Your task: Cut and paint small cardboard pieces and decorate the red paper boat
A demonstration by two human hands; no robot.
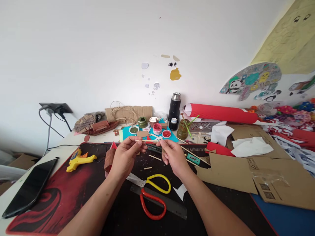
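Observation:
Above the mat, a thin pale stick (149,141) runs roughly level between my two hands. My left hand (128,154) pinches its left end between thumb and fingertips. At the other end, my right hand (173,155) is closed with thumb and finger pressed together; a bit of white shows by the fingertips. Below the hands lie scissors (157,216) with one red and one yellow handle, across a dark ruler (176,206). Short stick pieces (148,168) and a white paper scrap (181,191) rest nearby. A brown and red object (109,159) is partly hidden behind my left hand.
A yellow glue gun (80,160) and a black tablet-like device (31,186) lie left. Open paint jars (142,122) stand on a blue sheet (126,131) behind my hands, near a black thermos (174,108) and a brush jar (182,129). Cardboard (228,172) lies right.

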